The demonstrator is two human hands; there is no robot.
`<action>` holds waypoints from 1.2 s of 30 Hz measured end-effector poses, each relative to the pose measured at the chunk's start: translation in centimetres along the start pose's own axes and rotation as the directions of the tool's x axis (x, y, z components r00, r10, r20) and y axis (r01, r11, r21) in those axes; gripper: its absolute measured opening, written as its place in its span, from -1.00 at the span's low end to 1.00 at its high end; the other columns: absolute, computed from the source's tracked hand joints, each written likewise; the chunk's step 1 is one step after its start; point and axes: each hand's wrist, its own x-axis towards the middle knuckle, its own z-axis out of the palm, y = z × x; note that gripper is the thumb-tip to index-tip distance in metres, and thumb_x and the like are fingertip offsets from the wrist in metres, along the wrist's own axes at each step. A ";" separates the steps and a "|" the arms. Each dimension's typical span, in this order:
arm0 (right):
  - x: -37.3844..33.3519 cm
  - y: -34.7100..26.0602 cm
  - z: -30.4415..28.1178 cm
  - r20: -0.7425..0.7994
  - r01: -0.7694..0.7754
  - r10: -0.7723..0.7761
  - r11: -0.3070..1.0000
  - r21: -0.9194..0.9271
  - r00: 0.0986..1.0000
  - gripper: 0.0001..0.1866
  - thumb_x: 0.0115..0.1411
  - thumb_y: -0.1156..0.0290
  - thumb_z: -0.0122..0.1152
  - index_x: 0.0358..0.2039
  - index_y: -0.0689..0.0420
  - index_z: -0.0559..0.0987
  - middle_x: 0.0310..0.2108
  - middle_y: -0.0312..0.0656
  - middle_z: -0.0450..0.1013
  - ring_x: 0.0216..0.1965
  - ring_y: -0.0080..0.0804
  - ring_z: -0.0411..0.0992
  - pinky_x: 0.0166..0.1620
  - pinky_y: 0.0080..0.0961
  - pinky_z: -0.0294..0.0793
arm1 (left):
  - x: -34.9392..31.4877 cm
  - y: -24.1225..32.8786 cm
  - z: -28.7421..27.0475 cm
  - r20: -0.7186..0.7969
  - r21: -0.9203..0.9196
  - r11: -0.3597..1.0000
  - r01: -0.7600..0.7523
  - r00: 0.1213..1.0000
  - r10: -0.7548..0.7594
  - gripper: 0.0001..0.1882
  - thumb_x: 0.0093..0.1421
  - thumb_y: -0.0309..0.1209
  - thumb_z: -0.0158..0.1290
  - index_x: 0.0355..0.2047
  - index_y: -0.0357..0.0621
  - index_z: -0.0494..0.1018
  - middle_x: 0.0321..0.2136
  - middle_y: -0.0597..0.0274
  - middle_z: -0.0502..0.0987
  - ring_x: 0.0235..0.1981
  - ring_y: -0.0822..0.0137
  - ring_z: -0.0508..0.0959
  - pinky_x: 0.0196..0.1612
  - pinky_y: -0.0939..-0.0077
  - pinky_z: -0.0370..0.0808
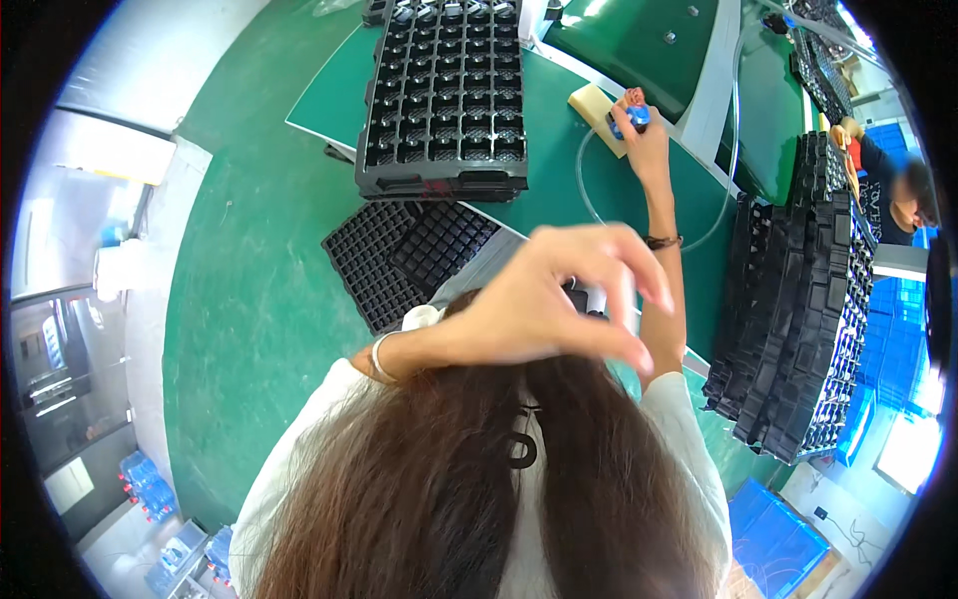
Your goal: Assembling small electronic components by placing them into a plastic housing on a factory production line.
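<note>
My left hand (pixel 564 299) is raised close in front of me, slightly blurred. Its fingers are curved, with a gap between thumb and forefinger and nothing between them. Farther off, my right hand (pixel 644 140) is closed around a small blue tool (pixel 631 117) above the green table (pixel 559 170). The fingers cover much of the tool, so its exact kind is hidden. A clear hose (pixel 581 180) loops from beside this hand around the right wrist. Right by the hand lies a pale yellow block (pixel 591 104).
A stack of black compartment trays (pixel 444 110) stands left on the table. Loose black trays (pixel 374 260) lie lower down. More stacked black trays (pixel 788 299) rise at right, with another person (pixel 883 190) beyond. A green conveyor belt (pixel 639 45) runs behind the table.
</note>
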 end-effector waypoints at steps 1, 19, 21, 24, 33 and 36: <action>0.3 0.3 0.4 0.001 0.011 -0.012 0.999 0.033 1.000 -0.49 -0.03 0.04 0.25 -0.33 0.30 0.47 -0.41 0.03 0.47 -0.35 -0.15 0.46 -0.24 -0.39 0.38 | 0.3 1.6 1.1 0.046 -0.101 0.995 -0.018 0.999 0.022 -0.81 -0.21 -0.50 0.31 -0.53 -0.14 0.55 -0.33 0.11 0.48 -0.30 0.29 0.49 -0.26 0.53 0.43; -4.0 1.6 -3.3 -0.222 0.053 0.021 0.945 0.323 0.975 -0.57 0.08 0.28 0.24 -0.08 0.21 0.41 -0.51 -0.39 0.29 -0.54 -0.71 0.18 -0.49 -0.77 0.16 | 0.1 4.5 6.8 -0.044 -0.094 0.977 -0.190 0.981 0.187 -0.86 0.06 -0.45 0.08 -0.41 -0.27 0.52 -0.46 0.10 0.48 -0.54 0.41 0.45 -0.49 0.59 0.38; -3.8 1.6 -2.8 -0.177 0.022 0.029 0.960 0.280 0.984 -0.60 0.07 0.28 0.25 -0.11 0.19 0.44 -0.50 -0.39 0.29 -0.54 -0.72 0.19 -0.48 -0.78 0.18 | 0.3 4.6 5.6 -0.052 -0.052 0.981 -0.187 0.981 0.185 -0.84 0.07 -0.42 0.09 -0.41 -0.28 0.51 -0.46 0.10 0.48 -0.56 0.43 0.44 -0.50 0.61 0.38; -3.1 0.2 -1.4 -0.150 0.072 -0.043 0.978 0.196 0.988 -0.49 -0.04 0.23 0.33 -0.12 0.22 0.43 -0.34 -0.21 0.39 -0.42 -0.53 0.31 -0.34 -0.60 0.36 | 0.5 4.6 3.4 -0.089 0.012 0.988 -0.157 0.984 0.157 -0.81 0.08 -0.38 0.09 -0.41 -0.30 0.51 -0.45 0.09 0.48 -0.58 0.45 0.43 -0.51 0.62 0.37; 5.6 1.1 2.2 -0.044 0.036 -0.031 0.992 0.122 0.999 -0.47 -0.13 0.11 0.36 -0.23 0.23 0.51 -0.35 -0.09 0.49 -0.30 -0.36 0.48 -0.20 -0.46 0.41 | 3.2 4.1 -4.0 -0.159 0.156 0.986 -0.054 0.984 0.079 -0.71 0.11 -0.27 0.10 -0.42 -0.33 0.51 -0.45 0.08 0.48 -0.64 0.51 0.38 -0.56 0.68 0.34; 12.3 7.0 0.2 -0.149 0.167 -0.129 0.945 0.282 0.980 -0.59 -0.04 0.24 0.33 -0.25 0.26 0.52 -0.39 -0.29 0.49 -0.33 -0.63 0.40 -0.16 -0.61 0.37 | 5.7 3.0 -8.9 -0.151 0.354 0.931 0.089 0.988 -0.037 -0.85 0.12 -0.45 0.04 -0.49 -0.26 0.54 -0.34 0.18 0.53 -0.36 0.40 0.51 -0.31 0.59 0.44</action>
